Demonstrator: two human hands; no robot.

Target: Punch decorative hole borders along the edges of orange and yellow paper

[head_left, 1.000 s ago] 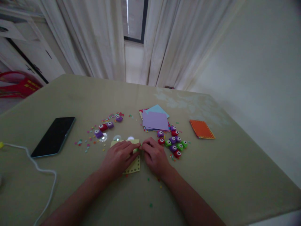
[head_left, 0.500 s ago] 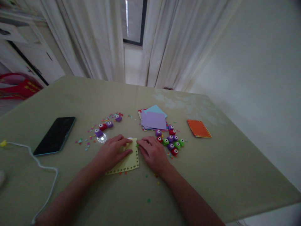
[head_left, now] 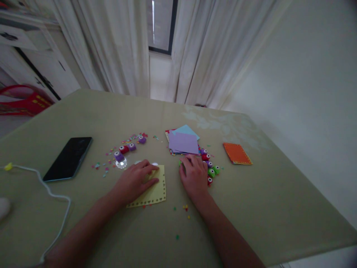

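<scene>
My left hand (head_left: 136, 182) lies on a pale yellow sheet of paper (head_left: 159, 191), fingers spread and pressing it to the table. Small cut-out shapes run along the sheet's right and lower edges. To the right of the paper, my right hand (head_left: 194, 176) is curled around a small green paper punch (head_left: 180, 163), mostly hidden by the fingers. Beside and partly under that hand sits a cluster of eyed paper punches, among them a green one (head_left: 216, 169) and a red one (head_left: 206, 157). Pale discs partly show just beyond the yellow sheet.
Purple and blue paper sheets (head_left: 182, 143) are stacked behind my right hand. An orange card (head_left: 237, 153) lies farther right. Punches (head_left: 119, 156) and confetti are at the left, with a black tablet (head_left: 69, 158) and a white cable (head_left: 50, 191) beyond. Confetti (head_left: 185, 207) dots the front.
My right hand has moved right, from the yellow sheet's edge to the punch cluster, carrying the green punch. My left hand stays on the sheet. The view has shifted slightly.
</scene>
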